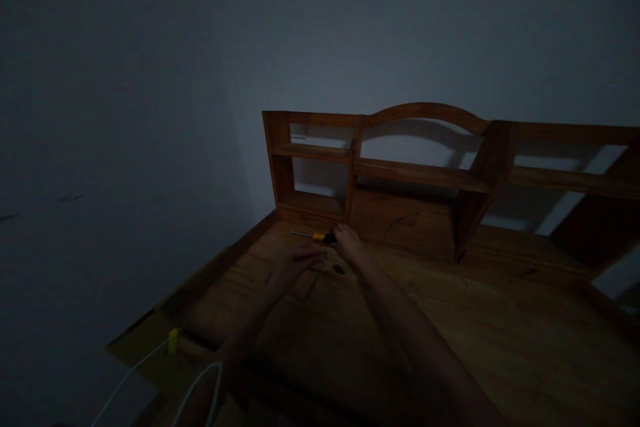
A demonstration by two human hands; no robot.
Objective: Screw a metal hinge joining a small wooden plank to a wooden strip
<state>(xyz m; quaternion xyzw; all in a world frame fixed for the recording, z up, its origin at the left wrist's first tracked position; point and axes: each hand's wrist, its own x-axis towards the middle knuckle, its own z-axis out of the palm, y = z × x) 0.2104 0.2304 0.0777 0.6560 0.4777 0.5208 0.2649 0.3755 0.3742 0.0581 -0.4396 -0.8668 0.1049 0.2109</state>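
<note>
My right hand (346, 242) is closed around the black end of a screwdriver's handle. The screwdriver (318, 236) has a yellow and black handle and a thin metal shaft that points left, low over the wooden desktop. Just to the left and nearer to me, my left hand (295, 261) has its fingertips drawn together, pointing right. What they pinch, if anything, is too dark to make out. A small dark piece (339, 269) lies on the pale patch of desktop below my right hand.
A wooden shelf unit (420, 173) with several compartments stands along the back of the desktop (480, 300). Behind it, a wall socket (298, 130) shows. A white cable (133, 370) and a yellow tag (173, 340) are at the lower left. The room is dim.
</note>
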